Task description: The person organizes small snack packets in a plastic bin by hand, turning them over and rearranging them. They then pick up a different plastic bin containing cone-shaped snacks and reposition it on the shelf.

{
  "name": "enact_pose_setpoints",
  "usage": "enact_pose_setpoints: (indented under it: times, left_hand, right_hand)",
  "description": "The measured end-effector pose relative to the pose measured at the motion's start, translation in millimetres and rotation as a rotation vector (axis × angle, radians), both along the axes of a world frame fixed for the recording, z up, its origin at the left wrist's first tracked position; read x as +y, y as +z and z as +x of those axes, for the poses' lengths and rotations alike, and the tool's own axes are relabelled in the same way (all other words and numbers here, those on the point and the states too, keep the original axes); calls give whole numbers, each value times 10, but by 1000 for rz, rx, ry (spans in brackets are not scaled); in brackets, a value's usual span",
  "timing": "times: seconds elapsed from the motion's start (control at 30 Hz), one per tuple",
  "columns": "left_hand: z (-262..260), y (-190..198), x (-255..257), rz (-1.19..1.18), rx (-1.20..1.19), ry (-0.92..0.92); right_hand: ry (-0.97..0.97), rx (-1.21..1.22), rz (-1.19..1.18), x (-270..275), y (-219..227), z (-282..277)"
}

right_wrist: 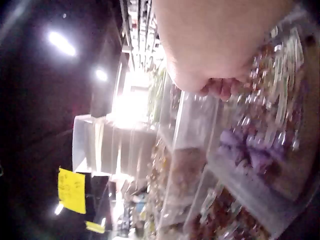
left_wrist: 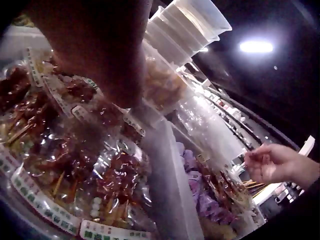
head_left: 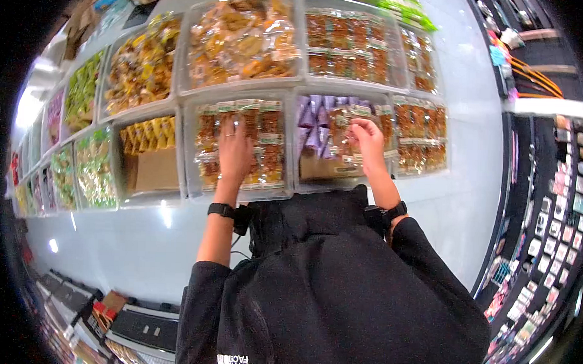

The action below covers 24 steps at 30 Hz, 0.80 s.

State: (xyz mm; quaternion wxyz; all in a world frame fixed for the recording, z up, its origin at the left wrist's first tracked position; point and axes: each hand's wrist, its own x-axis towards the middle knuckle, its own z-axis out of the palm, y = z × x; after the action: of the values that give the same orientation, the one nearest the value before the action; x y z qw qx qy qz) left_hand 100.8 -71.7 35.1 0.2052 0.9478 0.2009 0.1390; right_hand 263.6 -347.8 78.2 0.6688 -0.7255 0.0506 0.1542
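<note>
In the head view, my left hand (head_left: 235,151) lies over clear packets of reddish-brown food with white-green labels (head_left: 271,127), fingers extended; whether it touches them is unclear. The left wrist view shows similar packets (left_wrist: 120,175) close up, with the fingertips hidden. My right hand (head_left: 368,143) is above the neighbouring bin, which holds purple packets (head_left: 314,112) and brown labelled packets (head_left: 339,129). Its fingers are loosely bent with nothing visible between them, as the left wrist view also shows of this hand (left_wrist: 272,164). In the right wrist view, its curled fingers (right_wrist: 220,89) hang above blurred packets.
Clear bins stand in two rows, including yellow packets (head_left: 149,133) at the left and orange-brown ones (head_left: 242,39) behind. Cardboard (head_left: 156,172) shows in the yellow-packet bin. A pale floor (head_left: 135,247) surrounds the bins, and a display rack (head_left: 560,217) stands at the right.
</note>
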Motion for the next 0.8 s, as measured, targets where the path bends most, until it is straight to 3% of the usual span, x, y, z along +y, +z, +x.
enact_pose_setpoints:
  times: [0.1, 0.2, 0.3, 0.4, 0.43, 0.5, 0.57, 0.63, 0.7, 0.8]
  left_hand:
    - [142, 123, -126, -6, -107, -9]
    - [332, 237, -479, -304, -172, -262]
    - [538, 439, -926, -464, 60, -490]
    - [781, 432, -1296, -532, 39, -595]
    - [868, 408, -1385, -535, 41, -593]
    - [999, 346, -1529, -623, 44, -622]
    - [1066, 256, -1648, -613, 9, -624]
    - [1095, 211, -1746, -664, -6, -624]
    - [1103, 146, -1792, -675, 125, -611]
    - [1052, 75, -1850, -620, 108, -632]
  right_hand:
    - [-153, -244, -501, -631, -231, 119]
    - [-119, -263, -642, -1088, -594, 230]
    - [-71, -406, -826, -1085, -530, 230]
    - [-10, -464, -892, -1016, -521, 350]
    - [23, -550, -903, -968, -502, 385]
    - [117, -440, -891, -946, -453, 427]
    - [219, -429, -1080, -893, -463, 477]
    - [219, -435, -1104, -840, -434, 460]
    - [159, -527, -1161, -820, -440, 453]
    - [172, -448, -1192, -821, -479, 521]
